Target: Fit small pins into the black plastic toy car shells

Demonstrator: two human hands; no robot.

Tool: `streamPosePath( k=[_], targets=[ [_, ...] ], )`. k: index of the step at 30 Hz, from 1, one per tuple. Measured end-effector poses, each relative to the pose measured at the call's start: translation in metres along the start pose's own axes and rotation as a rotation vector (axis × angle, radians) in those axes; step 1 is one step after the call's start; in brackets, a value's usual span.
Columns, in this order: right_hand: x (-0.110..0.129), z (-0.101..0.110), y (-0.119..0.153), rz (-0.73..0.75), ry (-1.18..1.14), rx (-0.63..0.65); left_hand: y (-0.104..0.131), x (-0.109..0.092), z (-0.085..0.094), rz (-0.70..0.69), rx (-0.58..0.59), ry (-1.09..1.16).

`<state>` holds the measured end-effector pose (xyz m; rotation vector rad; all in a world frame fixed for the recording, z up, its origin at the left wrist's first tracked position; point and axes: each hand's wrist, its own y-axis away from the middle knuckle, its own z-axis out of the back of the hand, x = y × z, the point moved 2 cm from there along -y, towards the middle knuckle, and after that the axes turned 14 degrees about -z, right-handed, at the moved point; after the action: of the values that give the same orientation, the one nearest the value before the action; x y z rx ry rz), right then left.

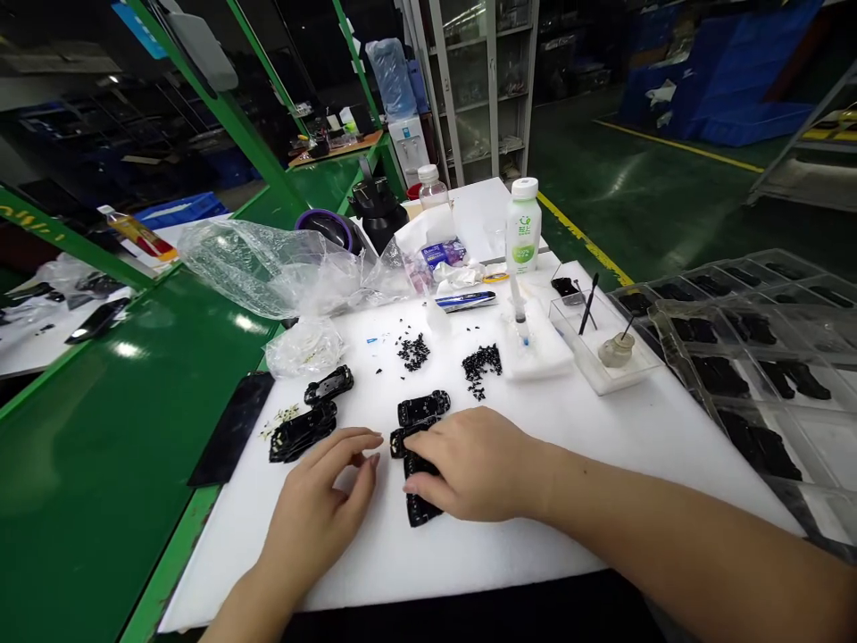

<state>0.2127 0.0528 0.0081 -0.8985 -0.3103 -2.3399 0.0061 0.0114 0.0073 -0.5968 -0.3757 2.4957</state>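
My right hand (478, 464) reaches over a cluster of black toy car bodies in the middle of the white work surface. Its fingers are bent around a car body (397, 444), which they partly hide. Another car body (419, 511) shows below its thumb, and a third car body (423, 408) lies just beyond the fingers. Left of the cluster, my left hand (328, 500) rests with curved fingers, thumb and fingertips slightly apart, nothing visible between them. More black car bodies (304, 432) lie beyond the left hand, beside small pale parts (285, 413).
Two piles of tiny black parts (413, 352) (482, 364) lie farther back. A syringe (518, 308) stands on a white foam block (536, 353). To its right, a clear tray (606, 379) holds a small jar (616, 350). Plastic bags, a white bottle (523, 228) and compartment trays (769, 357) surround the area.
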Motion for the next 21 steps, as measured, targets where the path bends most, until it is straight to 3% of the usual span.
streamPosePath(
  k=[4, 6, 8, 13, 21],
  targets=[
    [-0.008, 0.011, -0.008, -0.267, -0.966, 0.012, -0.023, -0.021, 0.007, -0.072, -0.198, -0.041],
    [-0.015, 0.009, -0.015, -0.413, -1.398, 0.069, -0.041, -0.034, 0.002, -0.138, -0.205, -0.015],
    [-0.021, 0.007, -0.02, -0.498, -1.669, 0.109, -0.057, -0.043, -0.006, -0.161, -0.165, 0.034],
    [-0.027, 0.009, -0.024, -0.523, -1.877, 0.092, -0.077, -0.047, -0.021, -0.104, -0.062, 0.028],
    [-0.021, 0.01, -0.021, -0.423, -1.911, 0.142, -0.075, -0.046, -0.022, -0.19, -0.113, 0.006]
  ],
)
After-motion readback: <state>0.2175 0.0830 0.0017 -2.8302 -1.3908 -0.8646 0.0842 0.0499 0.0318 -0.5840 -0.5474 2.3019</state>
